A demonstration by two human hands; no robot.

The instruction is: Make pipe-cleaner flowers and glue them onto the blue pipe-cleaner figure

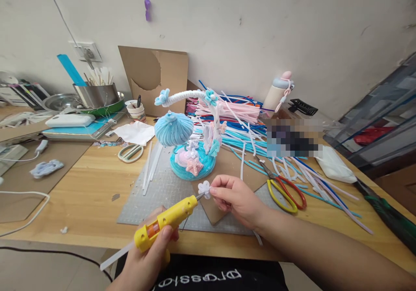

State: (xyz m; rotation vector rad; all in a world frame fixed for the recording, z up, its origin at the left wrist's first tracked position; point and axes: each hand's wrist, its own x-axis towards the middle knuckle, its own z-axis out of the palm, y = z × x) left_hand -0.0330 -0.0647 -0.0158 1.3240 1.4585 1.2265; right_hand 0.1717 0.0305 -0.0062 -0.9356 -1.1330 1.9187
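My left hand (152, 243) is wrapped round a yellow glue gun (167, 221) with a clear glue stick out of its back. The gun's metal tip meets a small white flower (204, 189), which my right hand (232, 195) pinches at its right edge. Just behind stands a lamp-shaped craft piece of fuzzy stems: a round turquoise base (191, 172), a pink star (194, 167) on it, a white curved arm (185, 95) with blue flowers, and a blue shell shade (173, 128) hanging from it.
A grey cutting mat (133, 208) and cardboard lie under the work. Scissors with red and yellow handles (282, 193) rest at the right, near many coloured stems (227, 111). Pale-handled scissors (130, 153), a white cloth (134, 132) and a metal pot (97, 96) are left. A bottle (276, 94) stands behind.
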